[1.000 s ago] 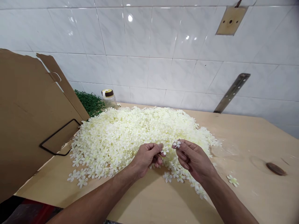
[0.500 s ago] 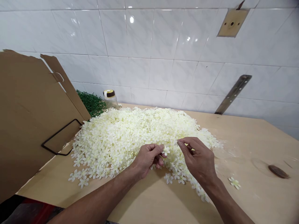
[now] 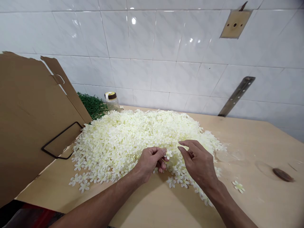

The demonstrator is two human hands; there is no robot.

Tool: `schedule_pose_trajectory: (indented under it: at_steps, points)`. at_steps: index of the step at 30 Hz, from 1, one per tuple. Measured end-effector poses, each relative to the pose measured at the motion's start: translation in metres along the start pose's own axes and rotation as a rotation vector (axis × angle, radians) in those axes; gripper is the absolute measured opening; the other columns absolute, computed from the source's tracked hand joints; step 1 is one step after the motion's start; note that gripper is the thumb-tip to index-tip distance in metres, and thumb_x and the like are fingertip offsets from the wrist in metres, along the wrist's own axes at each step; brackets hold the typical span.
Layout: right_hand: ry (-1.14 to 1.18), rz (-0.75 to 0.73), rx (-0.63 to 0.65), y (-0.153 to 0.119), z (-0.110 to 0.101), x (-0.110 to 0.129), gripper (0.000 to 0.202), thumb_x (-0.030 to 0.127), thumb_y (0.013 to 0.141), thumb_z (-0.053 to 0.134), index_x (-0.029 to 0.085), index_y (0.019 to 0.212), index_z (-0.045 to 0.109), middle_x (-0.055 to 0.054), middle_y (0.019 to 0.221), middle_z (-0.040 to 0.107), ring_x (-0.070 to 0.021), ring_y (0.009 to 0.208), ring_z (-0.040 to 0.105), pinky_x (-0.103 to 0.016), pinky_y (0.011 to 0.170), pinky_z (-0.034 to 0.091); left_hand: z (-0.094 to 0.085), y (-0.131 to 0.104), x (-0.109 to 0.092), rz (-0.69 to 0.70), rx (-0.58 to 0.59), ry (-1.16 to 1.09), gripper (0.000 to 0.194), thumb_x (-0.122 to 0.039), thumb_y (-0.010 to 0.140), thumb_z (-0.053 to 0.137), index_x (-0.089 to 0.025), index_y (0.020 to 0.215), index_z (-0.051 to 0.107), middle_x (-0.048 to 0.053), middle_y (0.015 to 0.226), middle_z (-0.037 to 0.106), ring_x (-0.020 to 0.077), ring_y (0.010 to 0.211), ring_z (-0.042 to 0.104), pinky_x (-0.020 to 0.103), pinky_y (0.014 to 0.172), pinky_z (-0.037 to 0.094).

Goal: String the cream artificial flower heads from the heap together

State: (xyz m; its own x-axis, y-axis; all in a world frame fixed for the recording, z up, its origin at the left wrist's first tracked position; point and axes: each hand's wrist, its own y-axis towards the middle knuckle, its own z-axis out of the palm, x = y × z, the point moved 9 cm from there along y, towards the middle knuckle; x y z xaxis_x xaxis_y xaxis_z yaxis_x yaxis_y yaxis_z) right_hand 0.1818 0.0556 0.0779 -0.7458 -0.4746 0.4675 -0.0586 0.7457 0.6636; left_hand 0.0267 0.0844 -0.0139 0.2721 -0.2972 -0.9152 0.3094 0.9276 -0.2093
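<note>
A large pile of white artificial flowers point(image 3: 133, 136) covers the middle of the wooden table. At its front edge, my left hand point(image 3: 152, 160) pinches one white artificial flower point(image 3: 168, 154) between thumb and forefinger, petals facing up. Just to the right, my right hand point(image 3: 198, 158) hovers before the pile with thumb and forefinger apart and nothing visible between them. Its other fingers are curled and partly hidden. Some loose blossoms point(image 3: 171, 181) lie on the table below and between the hands.
Cardboard point(image 3: 35, 120) stands at the left with a black wire frame point(image 3: 61, 139) against it. Behind the pile are a lidded clear bottle point(image 3: 112, 102) and green artificial foliage point(image 3: 92, 106). On the right lie a single flower point(image 3: 238, 186) and a brown oval object point(image 3: 283, 174).
My right hand has shifted slightly left, and its thumb and forefinger have parted from a pinch. My left hand still holds the flower in nearly the same place.
</note>
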Motion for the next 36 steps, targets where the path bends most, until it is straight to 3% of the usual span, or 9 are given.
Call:
schedule_pose_trajectory:
  at_steps: [5, 10, 17, 27, 36]
  points:
    - [0.021, -0.011, -0.039, 0.001, -0.006, 0.005, 0.015, 0.027, 0.097, 0.058, 0.02, 0.099, 0.072, -0.007, 0.097, 0.069, -0.0083, 0.048, 0.05, -0.027, 0.05, 0.045, 0.0, 0.0, 0.0, -0.003, -0.012, 0.01, 0.043, -0.053, 0.074, 0.077, -0.012, 0.071, 0.063, 0.006, 0.068, 0.067, 0.0089, 0.045, 0.054, 0.021, 0.041, 0.04]
    - [0.125, -0.115, 0.047, -0.004, 0.008, 0.023, 0.014, 0.023, 0.095, 0.062, 0.02, 0.104, 0.073, -0.007, 0.099, 0.068, -0.0098, 0.055, 0.056, -0.026, 0.053, 0.049, 0.0, -0.001, 0.0, -0.02, -0.007, 0.036, 0.044, -0.055, 0.077, 0.074, -0.012, 0.074, 0.064, 0.002, 0.056, 0.063, 0.008, 0.041, 0.052, 0.02, 0.041, 0.038]
    - [0.111, -0.157, 0.07, -0.011, 0.022, 0.026, 0.015, 0.018, 0.093, 0.064, 0.02, 0.104, 0.074, -0.007, 0.098, 0.068, -0.0159, 0.079, 0.068, -0.026, 0.067, 0.056, 0.002, -0.001, 0.0, 0.006, 0.008, 0.05, 0.043, -0.055, 0.078, 0.073, -0.012, 0.074, 0.065, 0.003, 0.055, 0.063, 0.009, 0.042, 0.053, 0.019, 0.041, 0.039]
    - [0.086, -0.17, 0.056, -0.012, 0.02, 0.026, 0.016, 0.016, 0.095, 0.062, 0.021, 0.102, 0.075, -0.006, 0.095, 0.069, -0.0151, 0.083, 0.069, -0.025, 0.071, 0.055, 0.008, -0.002, 0.002, -0.04, 0.087, -0.073, 0.041, -0.05, 0.073, 0.078, -0.011, 0.077, 0.068, 0.004, 0.069, 0.067, 0.0082, 0.048, 0.056, 0.019, 0.043, 0.042]
    - [0.064, -0.196, 0.087, -0.011, 0.021, 0.029, 0.012, 0.018, 0.096, 0.06, 0.018, 0.089, 0.069, -0.004, 0.081, 0.067, -0.0136, 0.07, 0.064, -0.025, 0.065, 0.049, 0.006, 0.0, 0.008, -0.057, 0.073, -0.033, 0.046, -0.055, 0.077, 0.073, -0.01, 0.07, 0.067, 0.003, 0.058, 0.063, 0.0077, 0.044, 0.053, 0.02, 0.043, 0.04]
